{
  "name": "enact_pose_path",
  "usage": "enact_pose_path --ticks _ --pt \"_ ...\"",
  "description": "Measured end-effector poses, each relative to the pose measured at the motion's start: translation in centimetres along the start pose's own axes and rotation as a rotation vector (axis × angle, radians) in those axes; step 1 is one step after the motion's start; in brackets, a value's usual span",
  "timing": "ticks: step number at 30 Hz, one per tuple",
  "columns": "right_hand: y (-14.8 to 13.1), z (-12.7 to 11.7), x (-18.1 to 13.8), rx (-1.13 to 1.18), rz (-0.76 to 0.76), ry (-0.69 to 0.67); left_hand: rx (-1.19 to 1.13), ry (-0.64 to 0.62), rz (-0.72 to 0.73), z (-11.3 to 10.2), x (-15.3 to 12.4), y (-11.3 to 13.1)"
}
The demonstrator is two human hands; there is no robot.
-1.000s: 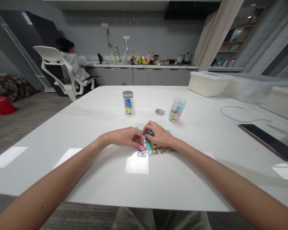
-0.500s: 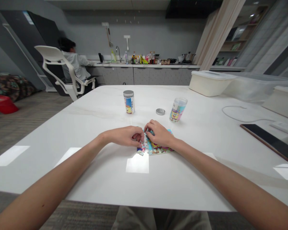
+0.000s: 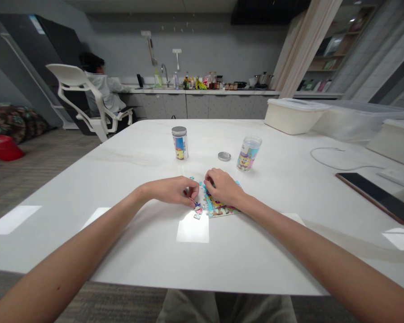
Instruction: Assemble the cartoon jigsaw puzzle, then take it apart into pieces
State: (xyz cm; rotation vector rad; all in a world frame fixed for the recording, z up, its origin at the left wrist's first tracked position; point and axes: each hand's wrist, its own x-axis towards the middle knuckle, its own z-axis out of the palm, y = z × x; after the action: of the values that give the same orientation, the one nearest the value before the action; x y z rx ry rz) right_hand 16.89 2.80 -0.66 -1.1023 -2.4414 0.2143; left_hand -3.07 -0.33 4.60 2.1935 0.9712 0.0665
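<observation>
My left hand (image 3: 180, 190) is bent over the white table with thumb and fingertips closed together. A small dark and red puzzle piece shows between them, partly hidden. Just beside its fingertips lie several loose puzzle pieces (image 3: 197, 210). My right hand (image 3: 224, 187) rests over a colourful, partly assembled jigsaw puzzle (image 3: 222, 211) and covers much of it. Its fingers are curled and pinched at the puzzle's left edge; what they hold, if anything, I cannot make out.
Beyond my hands stand a lidded cartoon jar (image 3: 179, 143), a loose metal lid (image 3: 224, 156) and an uncapped clear jar (image 3: 248, 154). A phone (image 3: 373, 197), a white cable (image 3: 333, 166) and storage boxes (image 3: 291, 117) occupy the right side. A person (image 3: 104, 87) sits at back left.
My left hand has drawn slightly left, uncovering more loose pieces and a gap beside the puzzle. My right hand stays almost in place over the puzzle.
</observation>
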Motion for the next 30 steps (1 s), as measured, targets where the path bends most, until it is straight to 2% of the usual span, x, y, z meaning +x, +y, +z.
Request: enact_pose_path --ticks 7,12,19,24,30 --pt "-0.1 0.0 -0.1 -0.035 0.007 -0.003 -0.034 0.152 -0.029 -0.4 0.2 0.0" --pt "-0.3 -0.2 0.0 -0.032 0.025 0.000 -0.052 0.281 -0.104 -1.2 0.2 -0.8" --pt "-0.4 -0.5 0.0 0.071 0.097 0.012 0.195 0.486 -0.208 -1.3 0.3 -3.1" --pt "0.2 -0.5 0.5 0.209 0.138 -0.007 0.254 0.534 -0.140 -1.0 0.5 -2.9" --pt "0.7 -0.6 0.7 0.369 0.183 -0.006 0.247 0.449 -0.010 0.8 1.3 -1.1"
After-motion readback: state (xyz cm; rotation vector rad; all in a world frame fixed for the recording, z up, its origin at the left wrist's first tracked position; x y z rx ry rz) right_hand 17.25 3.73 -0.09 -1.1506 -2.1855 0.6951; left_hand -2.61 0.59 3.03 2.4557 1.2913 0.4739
